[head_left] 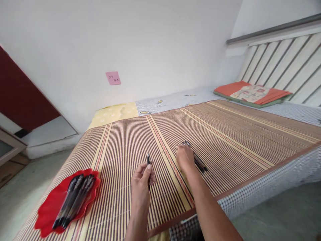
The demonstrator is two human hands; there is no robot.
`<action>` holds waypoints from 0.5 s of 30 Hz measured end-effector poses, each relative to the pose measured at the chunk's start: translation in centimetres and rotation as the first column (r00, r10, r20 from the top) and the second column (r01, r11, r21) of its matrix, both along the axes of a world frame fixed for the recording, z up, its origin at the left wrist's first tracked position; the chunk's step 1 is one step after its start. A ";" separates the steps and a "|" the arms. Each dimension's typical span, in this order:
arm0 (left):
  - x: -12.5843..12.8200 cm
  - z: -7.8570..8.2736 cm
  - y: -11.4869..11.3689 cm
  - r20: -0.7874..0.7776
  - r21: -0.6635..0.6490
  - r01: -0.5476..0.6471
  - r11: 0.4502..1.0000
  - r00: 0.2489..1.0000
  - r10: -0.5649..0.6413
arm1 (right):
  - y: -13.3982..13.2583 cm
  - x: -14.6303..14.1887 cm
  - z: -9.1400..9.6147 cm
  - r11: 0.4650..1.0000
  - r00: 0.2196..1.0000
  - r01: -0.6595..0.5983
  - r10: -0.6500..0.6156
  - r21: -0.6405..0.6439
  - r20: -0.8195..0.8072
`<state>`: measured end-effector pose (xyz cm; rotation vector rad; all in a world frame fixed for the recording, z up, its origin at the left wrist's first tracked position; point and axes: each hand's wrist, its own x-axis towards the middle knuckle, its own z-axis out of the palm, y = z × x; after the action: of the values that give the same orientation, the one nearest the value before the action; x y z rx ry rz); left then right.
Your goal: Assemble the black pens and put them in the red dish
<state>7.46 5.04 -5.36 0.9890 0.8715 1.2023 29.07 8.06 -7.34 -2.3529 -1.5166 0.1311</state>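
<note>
Here, item one: pen (148,160), held in the left hand (140,182), grip clenched on its lower barrel, long axis pointing away over the mat (225,134). Item two: loose pens (199,162), lying on the mat just right of the right hand (185,158), long axis running far-left to near-right. That hand is nearer and touches them; whether its grip clasps any cannot be told. Red plate (50,211), near left, holds spare pens (72,199). Pillow (250,93), far right on the bed (163,102).
</note>
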 end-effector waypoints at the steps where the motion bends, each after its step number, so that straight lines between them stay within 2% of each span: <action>1: 0.0 0.0 0.0 0.000 -0.002 0.002 1.000 1.000 -0.002 | 0.0 0.0 -0.1 1.000 1.000 0.013 -0.013 0.004 0.014; 9: 0.1 0.2 0.1 -0.021 -0.024 0.016 1.000 1.000 -0.016 | 0.2 -2.2 -0.5 0.999 0.999 -0.040 0.040 0.007 -0.032; 15: 0.2 0.4 -0.2 0.007 -0.008 0.057 0.998 0.998 -0.057 | -0.4 -3.8 0.0 0.987 0.968 -0.077 0.108 0.142 -0.225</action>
<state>7.69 4.87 -4.93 0.9963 0.8377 1.1522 25.29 7.63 -7.35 -2.0829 -1.4729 0.3076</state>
